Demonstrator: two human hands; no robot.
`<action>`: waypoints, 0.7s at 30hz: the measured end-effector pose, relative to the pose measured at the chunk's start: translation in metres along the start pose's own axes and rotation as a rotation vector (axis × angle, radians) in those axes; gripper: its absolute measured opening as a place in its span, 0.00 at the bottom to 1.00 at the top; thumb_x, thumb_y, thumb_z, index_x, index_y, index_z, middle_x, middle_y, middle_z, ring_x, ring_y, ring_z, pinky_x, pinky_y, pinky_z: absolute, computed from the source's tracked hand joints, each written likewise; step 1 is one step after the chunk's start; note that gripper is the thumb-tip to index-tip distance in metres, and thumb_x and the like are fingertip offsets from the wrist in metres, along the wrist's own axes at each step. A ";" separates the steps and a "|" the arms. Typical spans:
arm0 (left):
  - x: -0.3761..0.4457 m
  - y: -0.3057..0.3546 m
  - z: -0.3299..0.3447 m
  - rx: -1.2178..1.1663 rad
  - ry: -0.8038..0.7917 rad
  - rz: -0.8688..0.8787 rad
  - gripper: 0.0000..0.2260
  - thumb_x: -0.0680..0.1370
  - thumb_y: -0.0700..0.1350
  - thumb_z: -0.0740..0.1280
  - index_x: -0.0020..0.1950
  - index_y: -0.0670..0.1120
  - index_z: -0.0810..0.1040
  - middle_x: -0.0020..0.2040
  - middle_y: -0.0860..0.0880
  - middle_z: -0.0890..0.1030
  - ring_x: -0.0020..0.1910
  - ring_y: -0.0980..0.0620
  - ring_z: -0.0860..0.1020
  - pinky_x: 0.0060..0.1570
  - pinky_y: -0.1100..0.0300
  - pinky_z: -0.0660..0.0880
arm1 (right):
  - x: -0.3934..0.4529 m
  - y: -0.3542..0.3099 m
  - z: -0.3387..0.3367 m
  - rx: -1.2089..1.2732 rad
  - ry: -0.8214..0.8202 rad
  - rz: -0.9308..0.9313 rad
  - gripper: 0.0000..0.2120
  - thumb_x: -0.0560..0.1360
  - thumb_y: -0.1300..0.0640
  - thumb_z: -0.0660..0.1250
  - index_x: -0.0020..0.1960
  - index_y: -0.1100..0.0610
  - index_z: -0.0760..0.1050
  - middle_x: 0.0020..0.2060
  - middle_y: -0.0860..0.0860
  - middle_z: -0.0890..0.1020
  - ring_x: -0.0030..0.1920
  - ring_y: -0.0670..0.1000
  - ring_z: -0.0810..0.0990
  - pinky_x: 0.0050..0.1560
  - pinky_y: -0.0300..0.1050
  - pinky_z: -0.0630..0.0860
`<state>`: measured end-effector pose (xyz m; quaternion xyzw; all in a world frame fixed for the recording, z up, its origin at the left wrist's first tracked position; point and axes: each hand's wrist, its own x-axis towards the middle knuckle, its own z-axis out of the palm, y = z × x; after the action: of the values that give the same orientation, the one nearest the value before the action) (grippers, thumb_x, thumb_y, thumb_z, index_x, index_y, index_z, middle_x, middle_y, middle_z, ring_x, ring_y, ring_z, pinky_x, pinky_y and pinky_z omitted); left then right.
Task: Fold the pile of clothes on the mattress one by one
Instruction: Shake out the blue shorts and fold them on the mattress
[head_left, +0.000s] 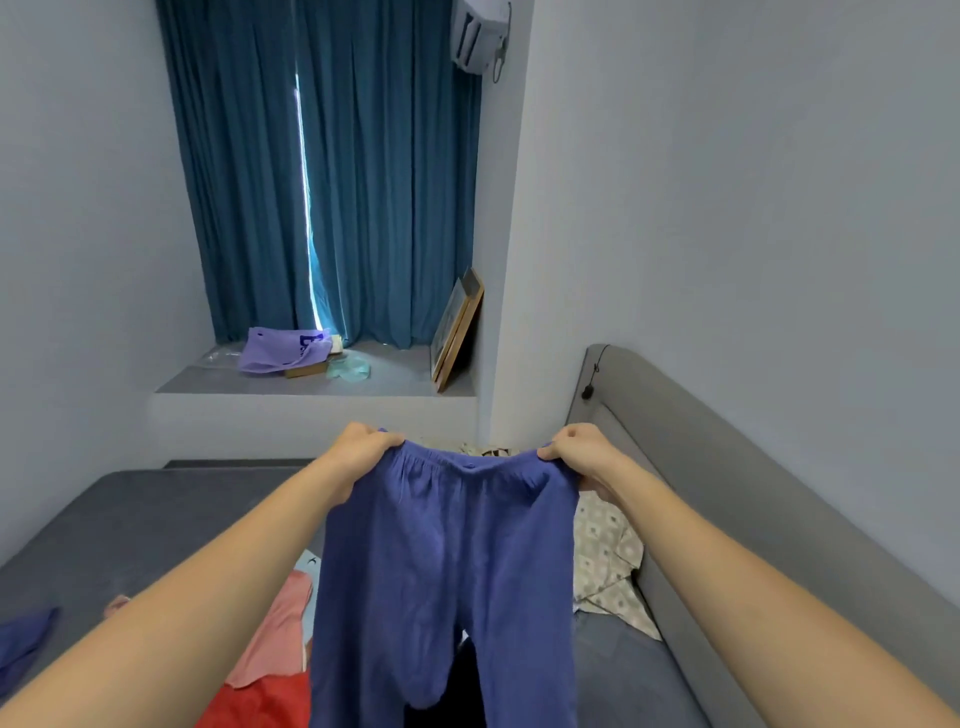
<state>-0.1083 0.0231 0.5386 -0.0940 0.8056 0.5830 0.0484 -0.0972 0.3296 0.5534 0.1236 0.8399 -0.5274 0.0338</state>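
Both hands, left hand (363, 444) and right hand (576, 447), pinch the waistband of blue-purple trousers (447, 571), holding them up above the grey mattress (130, 519). Their hanging legs hide part of the pile: pink garment (275, 634) and red garment (260, 701) lie left. A patterned cloth (608, 561) lies by the headboard (727, 493) edge.

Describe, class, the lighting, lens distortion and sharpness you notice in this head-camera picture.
Head view: dim, even room light; the only bright spot is a daylight sliver through the gap in the blue curtains; wide-angle lens stretches both forearms at the lower corners; slightly soft throughout, though the blue trousers held by left hand and right hand read clearly.
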 end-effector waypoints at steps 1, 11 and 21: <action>0.002 -0.007 0.002 -0.008 0.016 -0.019 0.11 0.80 0.48 0.72 0.48 0.40 0.78 0.42 0.40 0.83 0.38 0.42 0.80 0.40 0.54 0.73 | -0.001 0.003 0.007 0.027 0.024 0.024 0.07 0.75 0.64 0.71 0.43 0.59 0.73 0.43 0.58 0.77 0.43 0.56 0.74 0.42 0.48 0.70; 0.005 -0.042 0.010 -0.038 0.053 -0.121 0.10 0.80 0.48 0.69 0.50 0.40 0.79 0.45 0.44 0.82 0.40 0.47 0.78 0.36 0.58 0.70 | 0.000 0.011 0.053 0.247 0.157 0.051 0.17 0.73 0.71 0.66 0.32 0.55 0.66 0.32 0.56 0.70 0.33 0.53 0.70 0.34 0.44 0.67; -0.004 -0.070 0.015 -0.076 -0.008 -0.245 0.12 0.78 0.51 0.72 0.51 0.43 0.79 0.50 0.42 0.84 0.47 0.42 0.82 0.40 0.54 0.75 | -0.013 0.028 0.064 0.220 -0.140 0.274 0.08 0.79 0.65 0.65 0.41 0.58 0.75 0.29 0.54 0.78 0.28 0.50 0.76 0.27 0.40 0.75</action>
<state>-0.0905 0.0164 0.4696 -0.1912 0.7651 0.6033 0.1187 -0.0823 0.2817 0.5030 0.2028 0.7482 -0.6137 0.1499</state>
